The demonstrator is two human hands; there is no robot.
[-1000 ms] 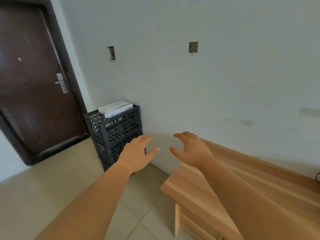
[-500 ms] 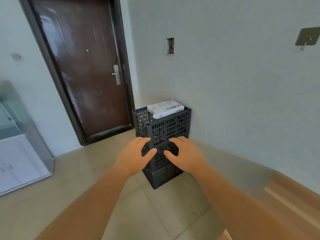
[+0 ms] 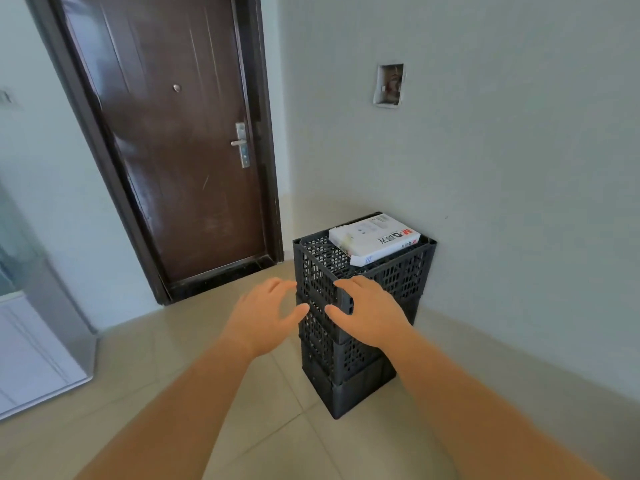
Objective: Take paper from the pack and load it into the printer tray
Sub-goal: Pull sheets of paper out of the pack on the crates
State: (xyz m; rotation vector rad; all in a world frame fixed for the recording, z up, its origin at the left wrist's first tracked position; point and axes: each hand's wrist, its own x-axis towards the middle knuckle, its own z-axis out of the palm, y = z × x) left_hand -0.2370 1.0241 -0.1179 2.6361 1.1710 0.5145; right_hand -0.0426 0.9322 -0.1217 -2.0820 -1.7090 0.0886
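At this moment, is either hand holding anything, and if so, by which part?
Nothing is held. The left hand and right hand are open and empty, short of the white paper pack on the stacked black plastic crates.

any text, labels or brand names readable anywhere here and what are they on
"M&G" in red, seen upside down: on the top face of the white paper pack lying on the stack of black crates.
Large dark characters beside that logo on the pack: present, but not legible enough to quote.
Small print and label at the pack's far end and near edge: too small to read.
Door, wall, crates: no text visible.
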